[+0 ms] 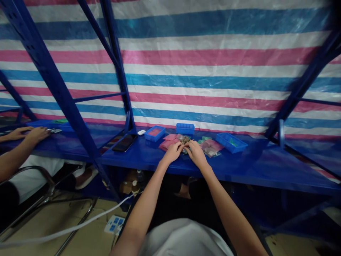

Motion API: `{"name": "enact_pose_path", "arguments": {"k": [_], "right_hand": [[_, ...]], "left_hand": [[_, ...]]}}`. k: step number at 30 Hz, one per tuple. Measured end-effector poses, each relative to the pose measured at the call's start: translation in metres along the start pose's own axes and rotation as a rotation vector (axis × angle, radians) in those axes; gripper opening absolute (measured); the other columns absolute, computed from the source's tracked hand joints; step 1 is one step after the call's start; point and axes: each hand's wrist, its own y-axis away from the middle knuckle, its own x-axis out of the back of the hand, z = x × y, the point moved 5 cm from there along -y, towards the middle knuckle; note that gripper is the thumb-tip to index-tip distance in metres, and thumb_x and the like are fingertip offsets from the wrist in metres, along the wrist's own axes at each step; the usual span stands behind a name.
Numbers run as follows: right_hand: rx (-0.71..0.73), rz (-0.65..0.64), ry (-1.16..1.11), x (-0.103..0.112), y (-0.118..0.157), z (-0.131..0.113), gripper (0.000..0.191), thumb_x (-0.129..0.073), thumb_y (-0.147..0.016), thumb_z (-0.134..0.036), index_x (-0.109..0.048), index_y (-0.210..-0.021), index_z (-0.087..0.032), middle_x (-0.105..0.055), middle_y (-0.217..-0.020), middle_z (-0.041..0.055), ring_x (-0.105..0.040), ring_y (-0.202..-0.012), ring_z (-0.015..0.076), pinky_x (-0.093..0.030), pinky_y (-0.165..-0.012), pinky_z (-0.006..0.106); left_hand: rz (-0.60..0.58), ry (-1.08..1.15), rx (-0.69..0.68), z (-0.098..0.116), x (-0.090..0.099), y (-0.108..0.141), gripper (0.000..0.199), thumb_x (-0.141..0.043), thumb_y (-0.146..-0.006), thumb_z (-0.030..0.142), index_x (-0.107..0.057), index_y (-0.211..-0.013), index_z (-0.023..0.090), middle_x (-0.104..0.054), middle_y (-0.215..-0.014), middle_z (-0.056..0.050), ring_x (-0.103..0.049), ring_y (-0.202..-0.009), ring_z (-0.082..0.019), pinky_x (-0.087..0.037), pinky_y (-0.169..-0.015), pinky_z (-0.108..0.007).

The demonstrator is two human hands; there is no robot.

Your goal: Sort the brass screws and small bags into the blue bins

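My left hand (173, 152) and my right hand (196, 152) meet at the front of a small heap of brass-coloured metal pieces (185, 139) on the blue table. Both hands are closed, with bent fingers and the fingertips almost touching. Whatever lies between the fingers is too small to make out. Left of the heap are pink plastic bags (168, 141), close to my left hand. On the other side, clear and pinkish bags (211, 147) lie beside my right hand, with some green ones (206, 138) behind them.
Blue trays stand around the heap: one with pink contents (155, 133), one at the back (185, 128), one with green pieces (231, 143). A phone (125, 143) and a white case (141, 132) lie left. Beyond the blue post (61, 89), a co-worker's hands (32, 134) work.
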Motion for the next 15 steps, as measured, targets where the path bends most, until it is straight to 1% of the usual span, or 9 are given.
{"name": "enact_pose_path", "arguments": {"k": [4, 7, 12, 15], "right_hand": [[0.008, -0.016, 0.030, 0.000, 0.001, -0.004, 0.022, -0.042, -0.099, -0.027, -0.062, -0.098, -0.020, -0.063, -0.094, 0.0092, -0.055, -0.093, 0.0239, -0.045, -0.085, 0.036], [0.016, -0.020, 0.056, 0.001, 0.004, -0.008, 0.024, -0.041, -0.099, -0.026, -0.064, -0.097, -0.020, -0.064, -0.091, 0.0090, -0.056, -0.092, 0.0236, -0.045, -0.084, 0.035], [0.005, 0.014, 0.090, 0.003, 0.009, -0.011, 0.024, -0.042, -0.099, -0.030, -0.062, -0.105, -0.018, -0.063, -0.095, 0.0114, -0.056, -0.096, 0.0251, -0.045, -0.086, 0.037], [0.004, 0.013, 0.092, 0.001, 0.009, -0.011, 0.025, -0.039, -0.100, -0.027, -0.063, -0.100, -0.019, -0.063, -0.091, 0.0104, -0.056, -0.093, 0.0239, -0.045, -0.084, 0.035]], "left_hand": [[0.004, 0.001, 0.013, -0.002, -0.002, -0.001, 0.034, -0.033, -0.102, 0.031, -0.060, -0.087, 0.017, -0.065, -0.074, -0.003, -0.061, -0.069, -0.017, -0.042, -0.064, -0.025], [0.014, -0.018, 0.018, -0.004, -0.002, -0.002, 0.035, -0.033, -0.102, 0.030, -0.060, -0.084, 0.017, -0.065, -0.075, -0.005, -0.060, -0.069, -0.018, -0.041, -0.066, -0.027], [-0.006, -0.037, 0.002, -0.001, -0.002, -0.001, 0.035, -0.035, -0.102, 0.032, -0.062, -0.084, 0.017, -0.067, -0.077, -0.005, -0.061, -0.071, -0.019, -0.042, -0.067, -0.027], [-0.020, -0.048, -0.001, 0.000, -0.003, 0.000, 0.035, -0.035, -0.102, 0.031, -0.062, -0.084, 0.017, -0.068, -0.080, -0.006, -0.062, -0.073, -0.019, -0.042, -0.068, -0.027]]}}
